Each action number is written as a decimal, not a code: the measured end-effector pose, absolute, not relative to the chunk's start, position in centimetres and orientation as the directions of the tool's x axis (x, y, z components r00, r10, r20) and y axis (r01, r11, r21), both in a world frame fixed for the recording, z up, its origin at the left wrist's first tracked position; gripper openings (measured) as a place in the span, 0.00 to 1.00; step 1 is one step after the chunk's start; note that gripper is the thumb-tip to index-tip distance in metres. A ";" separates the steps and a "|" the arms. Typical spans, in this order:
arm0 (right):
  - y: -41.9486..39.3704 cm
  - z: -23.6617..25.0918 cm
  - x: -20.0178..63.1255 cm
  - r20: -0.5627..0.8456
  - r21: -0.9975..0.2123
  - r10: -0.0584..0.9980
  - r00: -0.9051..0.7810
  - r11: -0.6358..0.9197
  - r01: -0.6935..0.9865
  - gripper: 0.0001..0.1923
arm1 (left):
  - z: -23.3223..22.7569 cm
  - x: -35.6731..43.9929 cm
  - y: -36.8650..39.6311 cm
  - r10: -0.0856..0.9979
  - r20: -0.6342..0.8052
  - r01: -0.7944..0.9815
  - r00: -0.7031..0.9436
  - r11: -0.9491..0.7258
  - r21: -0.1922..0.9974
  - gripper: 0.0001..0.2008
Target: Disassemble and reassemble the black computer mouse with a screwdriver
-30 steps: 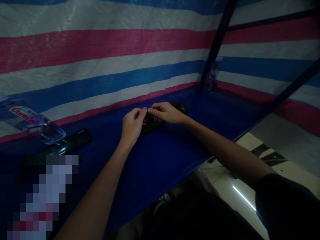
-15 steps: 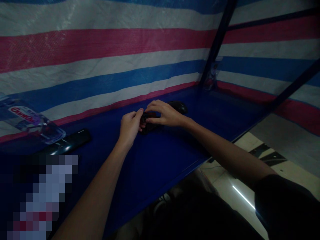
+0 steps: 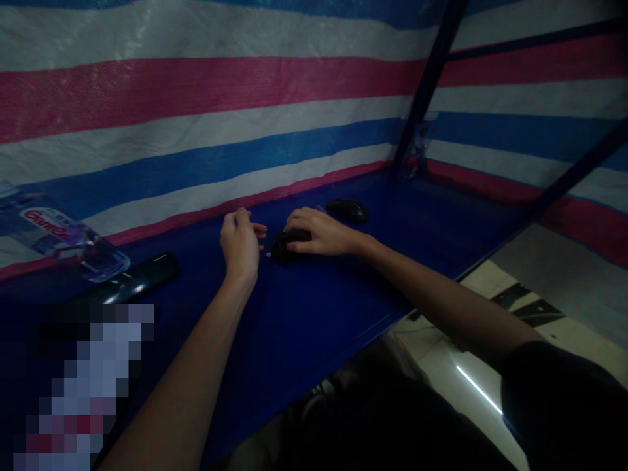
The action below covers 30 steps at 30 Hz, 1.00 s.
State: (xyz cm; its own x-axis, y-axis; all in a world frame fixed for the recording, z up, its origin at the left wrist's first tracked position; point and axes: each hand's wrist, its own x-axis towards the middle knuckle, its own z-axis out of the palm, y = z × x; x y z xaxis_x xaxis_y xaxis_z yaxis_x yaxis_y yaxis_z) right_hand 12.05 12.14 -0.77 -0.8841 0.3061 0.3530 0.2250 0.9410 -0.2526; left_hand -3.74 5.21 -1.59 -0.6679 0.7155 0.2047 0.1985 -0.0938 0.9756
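Observation:
My right hand [image 3: 318,232] is closed over a small black object [image 3: 281,250] on the blue table [image 3: 294,327]. Its kind is hard to make out in the dim light, and the fingers hide part of it. Just left of that object lies a tiny pale speck [image 3: 269,254]. My left hand [image 3: 240,245] hovers a little to the left, touching nothing I can see, its fingers loosely apart. Behind my right hand rests a black computer mouse [image 3: 347,210], with a bit of something clear [image 3: 321,209] beside it.
At the left, a clear plastic bottle [image 3: 73,235] with a red-and-white label lies tilted near a dark glossy long object [image 3: 147,271]. Another clear bottle [image 3: 417,150] stands in the far corner by a dark post [image 3: 426,91]. Striped sheeting [image 3: 220,91] walls the back.
My left hand has let go of the black object and moved left. My right hand has lowered slightly with it, and the mouse behind shows more fully.

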 end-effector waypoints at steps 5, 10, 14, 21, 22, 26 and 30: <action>12.1 -1.1 11.8 0.285 -0.245 0.312 -0.906 0.938 0.246 0.16 | -1.6 -3.7 5.2 0.718 0.202 0.205 -0.666 -0.085 0.975 0.13; 12.1 -1.3 11.7 0.271 -0.240 0.321 -0.907 0.935 0.259 0.17 | -1.8 -3.7 5.3 0.744 0.197 0.208 -0.638 -0.079 0.975 0.13; 12.1 -1.5 11.7 0.253 -0.230 0.339 -0.906 0.931 0.284 0.17 | -1.9 -3.6 5.2 0.757 0.187 0.213 -0.627 -0.065 0.975 0.13; 12.2 -1.5 11.8 0.239 -0.226 0.344 -0.908 0.929 0.292 0.18 | -1.7 -3.3 5.2 0.764 0.164 0.202 -0.624 -0.046 0.978 0.12; 12.2 -1.5 11.8 0.237 -0.225 0.344 -0.909 0.929 0.293 0.18 | -1.7 -3.3 5.2 0.773 0.153 0.204 -0.616 -0.032 0.979 0.11; 12.2 -1.5 11.7 0.239 -0.222 0.343 -0.908 0.930 0.293 0.18 | -2.2 -3.5 5.3 0.822 0.131 0.283 -0.554 0.038 0.958 0.09; 12.3 -1.6 11.7 0.261 -0.230 0.343 -0.902 0.930 0.287 0.16 | -2.9 -3.9 5.5 0.865 0.169 0.430 -0.473 0.059 0.901 0.11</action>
